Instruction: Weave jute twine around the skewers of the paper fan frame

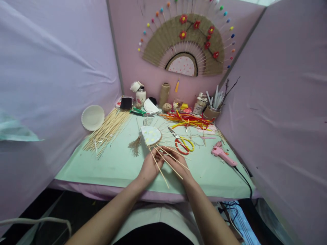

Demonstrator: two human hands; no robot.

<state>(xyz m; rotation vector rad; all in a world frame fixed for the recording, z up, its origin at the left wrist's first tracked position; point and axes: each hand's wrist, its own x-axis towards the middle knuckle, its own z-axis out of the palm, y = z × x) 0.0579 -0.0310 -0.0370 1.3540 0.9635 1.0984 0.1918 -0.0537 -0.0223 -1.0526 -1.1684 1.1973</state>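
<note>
A small fan frame has a pale half-round centre (150, 135) with a brown rim and thin sticks (171, 164) spreading from it. My left hand (150, 165) is closed at the rim's lower edge, around the base of the sticks. Close beside it, my right hand (177, 163) has its fingers bent under the same sticks, near the rim. Several sticks pass over both hands and point toward me. The fingertips are partly hidden by the sticks. A frayed tassel (135, 146) lies left of the frame, and scissors (184, 144) with red and yellow handles lie just beyond my right hand.
Loose bamboo sticks (108, 131) and a white plate (93, 117) are at the left. Red and yellow strips (187, 119), jars and a twine roll (164, 94) stand toward the back. A pink glue gun (223, 154) with a cord lies right. A large fan (163, 42) hangs behind.
</note>
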